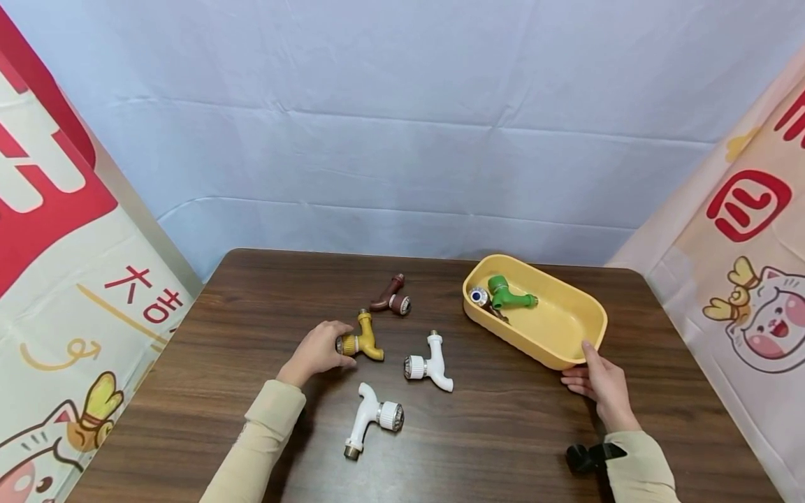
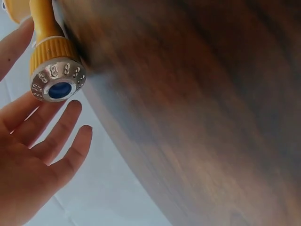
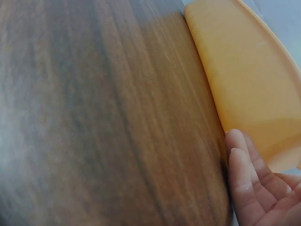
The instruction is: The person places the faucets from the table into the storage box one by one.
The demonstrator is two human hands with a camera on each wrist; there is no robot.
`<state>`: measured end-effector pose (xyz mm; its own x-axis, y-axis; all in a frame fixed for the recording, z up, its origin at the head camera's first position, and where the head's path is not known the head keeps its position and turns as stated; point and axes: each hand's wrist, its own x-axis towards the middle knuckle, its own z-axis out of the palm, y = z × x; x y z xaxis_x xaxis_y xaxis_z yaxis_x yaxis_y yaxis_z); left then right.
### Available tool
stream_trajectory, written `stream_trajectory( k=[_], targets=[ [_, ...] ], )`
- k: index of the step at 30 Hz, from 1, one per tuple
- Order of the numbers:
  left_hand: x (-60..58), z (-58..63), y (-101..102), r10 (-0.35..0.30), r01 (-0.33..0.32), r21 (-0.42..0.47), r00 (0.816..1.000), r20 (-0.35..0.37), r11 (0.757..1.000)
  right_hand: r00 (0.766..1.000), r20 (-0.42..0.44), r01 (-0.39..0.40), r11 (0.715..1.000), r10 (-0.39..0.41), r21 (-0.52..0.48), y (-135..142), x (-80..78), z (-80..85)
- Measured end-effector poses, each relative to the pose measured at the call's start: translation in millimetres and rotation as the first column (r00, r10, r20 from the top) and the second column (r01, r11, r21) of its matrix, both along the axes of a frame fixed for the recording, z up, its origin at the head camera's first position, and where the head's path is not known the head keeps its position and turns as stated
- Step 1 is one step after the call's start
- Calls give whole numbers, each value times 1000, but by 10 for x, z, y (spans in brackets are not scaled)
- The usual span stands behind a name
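My left hand (image 1: 319,351) is at a yellow faucet (image 1: 366,339), its thumb and loosely spread fingers on either side of the ribbed knob. In the left wrist view the knob's silver cap (image 2: 59,82) with a blue centre faces the camera, the fingers behind it; a firm grip is not visible. My right hand (image 1: 602,385) holds the near right end of a yellow plastic basin (image 1: 569,314), thumb over the rim and fingers against the outer wall. Inside the basin lie a green faucet (image 1: 512,297) and another with a silver, blue-centred knob (image 1: 479,297), partly hidden.
A brown faucet (image 1: 391,297) lies behind the yellow one. Two white faucets lie nearer: one white faucet (image 1: 434,363) right of the left hand, another white faucet (image 1: 367,419) toward the front. All rest on a dark wooden table (image 1: 497,433) before a pale cloth backdrop (image 1: 402,140).
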<state>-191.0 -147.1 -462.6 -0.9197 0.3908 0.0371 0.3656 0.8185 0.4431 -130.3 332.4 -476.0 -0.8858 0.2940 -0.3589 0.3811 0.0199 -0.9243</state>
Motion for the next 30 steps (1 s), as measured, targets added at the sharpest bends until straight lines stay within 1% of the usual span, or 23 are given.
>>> stream_trajectory(
  k=[4, 8, 15, 24, 30],
  targets=[
    [7, 4, -1, 7, -6, -38, 1000, 26, 999, 1000, 1, -3, 1000, 3, -2, 4, 8, -5],
    [18, 9, 5, 18, -15, -47, 998, 53, 999, 1000, -1, -7, 1000, 7, 1, 9, 14, -10],
    [0, 0, 24, 19, -18, -52, 999, 36, 999, 1000, -10, -4, 1000, 4, 4, 12, 10, -8],
    [17, 34, 30, 22, -20, -59, 999, 44, 998, 1000, -9, -4, 1000, 4, -6, 11, 11, -4],
    [30, 77, 36, 31, -30, -28, 999, 37, 999, 1000, -5, -6, 1000, 6, -7, 19, 6, -9]
  ],
)
